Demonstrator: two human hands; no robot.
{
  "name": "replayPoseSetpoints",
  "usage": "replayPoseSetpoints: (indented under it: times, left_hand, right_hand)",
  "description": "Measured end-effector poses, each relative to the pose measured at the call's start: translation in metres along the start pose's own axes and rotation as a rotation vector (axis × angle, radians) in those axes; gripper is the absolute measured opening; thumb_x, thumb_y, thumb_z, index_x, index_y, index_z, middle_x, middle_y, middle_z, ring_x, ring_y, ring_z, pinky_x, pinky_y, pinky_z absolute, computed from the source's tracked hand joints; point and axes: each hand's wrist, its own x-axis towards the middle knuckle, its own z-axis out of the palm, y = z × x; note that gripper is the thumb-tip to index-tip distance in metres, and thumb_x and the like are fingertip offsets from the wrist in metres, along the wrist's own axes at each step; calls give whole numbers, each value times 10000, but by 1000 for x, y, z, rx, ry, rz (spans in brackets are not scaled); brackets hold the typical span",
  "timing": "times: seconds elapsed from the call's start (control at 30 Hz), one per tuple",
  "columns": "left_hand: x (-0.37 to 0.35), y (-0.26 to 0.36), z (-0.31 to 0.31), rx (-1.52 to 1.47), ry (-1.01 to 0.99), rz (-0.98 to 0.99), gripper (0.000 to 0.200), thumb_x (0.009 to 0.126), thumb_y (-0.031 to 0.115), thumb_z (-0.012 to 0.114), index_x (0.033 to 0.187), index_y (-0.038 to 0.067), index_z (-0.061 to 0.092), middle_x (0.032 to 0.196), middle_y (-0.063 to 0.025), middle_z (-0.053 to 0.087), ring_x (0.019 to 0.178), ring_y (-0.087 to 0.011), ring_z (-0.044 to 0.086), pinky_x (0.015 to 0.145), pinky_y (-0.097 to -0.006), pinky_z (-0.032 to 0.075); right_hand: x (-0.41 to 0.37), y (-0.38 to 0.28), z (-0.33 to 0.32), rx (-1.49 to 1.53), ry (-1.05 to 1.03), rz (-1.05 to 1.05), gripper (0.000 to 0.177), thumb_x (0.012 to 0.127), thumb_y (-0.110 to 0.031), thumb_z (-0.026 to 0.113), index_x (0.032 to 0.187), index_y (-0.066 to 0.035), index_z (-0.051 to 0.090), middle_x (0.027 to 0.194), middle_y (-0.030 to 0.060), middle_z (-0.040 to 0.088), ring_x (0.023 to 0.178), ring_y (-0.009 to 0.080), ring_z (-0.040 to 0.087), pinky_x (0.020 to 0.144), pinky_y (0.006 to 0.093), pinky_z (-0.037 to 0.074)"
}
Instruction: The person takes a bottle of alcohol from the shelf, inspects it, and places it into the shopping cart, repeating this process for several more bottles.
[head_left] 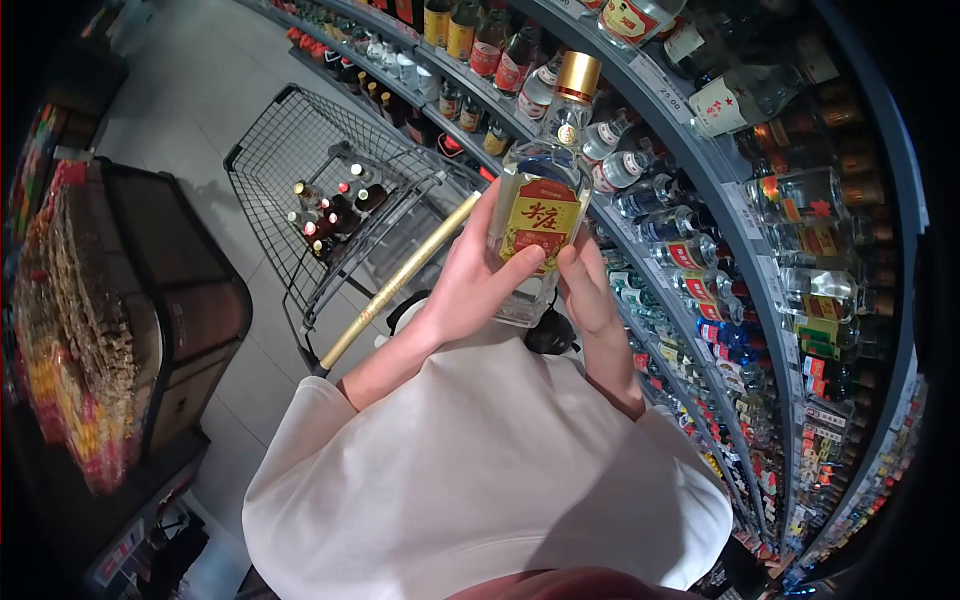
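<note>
A clear glass liquor bottle (pixel 545 205) with a gold cap and a red and yellow label is held up in front of my chest, its neck tilted slightly right. My left hand (pixel 480 270) is wrapped round its left side, the thumb lying across the lower label. On the other side, my right hand (pixel 592 285) grips the lower right of the bottle with the thumb near the label's edge. The fingers behind the glass are mostly hidden.
A shopping cart (pixel 290 130) with a gold handle (pixel 400 280) stands to the left, with several bottles (pixel 335 215) inside. Curved shelves (pixel 720 170) full of bottles run along the right. A display bin (pixel 190 290) of packaged goods is at far left.
</note>
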Motion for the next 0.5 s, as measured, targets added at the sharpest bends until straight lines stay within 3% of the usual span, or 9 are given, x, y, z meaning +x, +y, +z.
replayPoseSetpoints:
  times: [0.27,0.5]
  left_hand:
    - [2,-16,-9,13,18,39,765,1091,178,613,1676,-26,164,1561,-202,482,1391,-258,545,1100,-395,515]
    - [2,-13,-17,62,60,15,708,1121,242,542,1683,7,183,1481,-211,558,1236,-268,642,1020,-397,546]
  right_hand:
    - [8,7,7,9,-11,14,665,1062,-433,670,1512,11,459,1443,117,569,1328,205,537,1145,380,405]
    - [12,10,12,84,12,112,611,1066,-401,673,1477,12,488,1388,107,614,1275,183,575,1091,354,449]
